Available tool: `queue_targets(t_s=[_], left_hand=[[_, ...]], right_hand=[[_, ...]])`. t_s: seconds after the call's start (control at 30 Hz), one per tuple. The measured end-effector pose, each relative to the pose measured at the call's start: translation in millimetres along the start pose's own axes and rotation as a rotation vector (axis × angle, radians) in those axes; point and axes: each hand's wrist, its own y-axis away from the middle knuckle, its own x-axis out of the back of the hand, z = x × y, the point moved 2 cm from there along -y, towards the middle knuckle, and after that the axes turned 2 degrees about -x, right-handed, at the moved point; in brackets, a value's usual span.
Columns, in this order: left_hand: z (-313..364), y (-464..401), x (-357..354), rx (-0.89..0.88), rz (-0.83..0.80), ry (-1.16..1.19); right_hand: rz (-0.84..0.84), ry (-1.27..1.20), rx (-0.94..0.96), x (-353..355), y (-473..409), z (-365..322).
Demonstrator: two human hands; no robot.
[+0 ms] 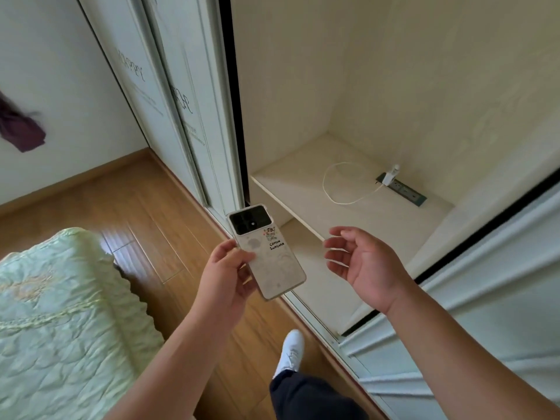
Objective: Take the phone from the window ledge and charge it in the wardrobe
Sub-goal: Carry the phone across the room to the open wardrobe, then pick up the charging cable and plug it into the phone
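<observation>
My left hand (225, 272) grips a white phone (268, 253), back side up, with a black camera block and a cartoon sticker on its case. The phone hangs in front of the open wardrobe, just before the edge of its cream shelf (306, 189). My right hand (362, 263) is beside the phone, palm turned in, fingers apart and holding nothing. On the shelf lies a looped white charging cable (330, 189), which runs to a white plug (391, 175) seated in a dark power strip (404, 189) set into the shelf.
Sliding wardrobe doors stand at the left (181, 95) and right (491, 292) of the opening. A bed with a pale green quilt (60, 322) fills the lower left. My white shoe (292, 350) stands on the wooden floor. A purple cloth (21, 128) hangs on the left wall.
</observation>
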Motion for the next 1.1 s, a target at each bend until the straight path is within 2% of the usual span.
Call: queue_targets(t_s=[0.37,0.63,1.1], left_hand=[[55.5,-152.1,-44.0,0.033,0.025,-0.171],[100.0,-253.2,-103.9,0.002,-0.061,-0.214],[101.5,-421.7,-176.8,0.279,-0.261,-0.282]], right_hand=[[0.047,-0.127,-0.019,-18.7,-174.2,-35.3],[0.106,-0.137,-0.003,-28.4,-261.7,-82.7],[0.409,-0.171,0.048,-7.6,-367.7,-121.9]])
